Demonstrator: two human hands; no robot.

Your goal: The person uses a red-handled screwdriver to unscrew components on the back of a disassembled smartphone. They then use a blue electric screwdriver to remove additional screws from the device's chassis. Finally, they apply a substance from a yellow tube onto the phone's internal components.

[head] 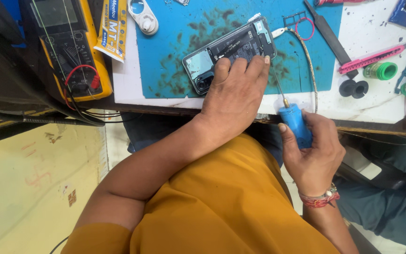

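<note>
Opened smartphone with back cover off, dark battery and boards showing (231, 54), lying tilted on blue stained work mat (175, 51), near mat's front edge, close to bench's front edge. Left hand (233, 96) pressing down flat on phone's lower half, fingers spread w/ tips resting on battery area, not curled round anything. Right hand (313, 157) closing tight round blue cylindrical handle of precision screwdriver (294, 124), just past bench's front edge, thumb lying along handle. Thin metal shaft angling up-left from brass collar toward phone's right end, tip sitting beside left index fingertip; can't tell if touching a screw. Beaded red wristband on right wrist.

Braided cable w/ white plug (306, 61) running from phone's top-right corner across mat and back toward front edge. Yellow multimeter w/ red and black leads (69, 51) sitting at bench's left end. Yellow glue tube pack (111, 28) lying betw. meter and mat. White plastic ring-shaped tool (143, 16) at mat's back-left corner. Pink utility knife (374, 57) and green tape roll (381, 70) lying on white bench top (363, 101) right of mat, black rubber spool (353, 88) just in front of them. Black flat pry tool (330, 35) crossing mat's right edge.
</note>
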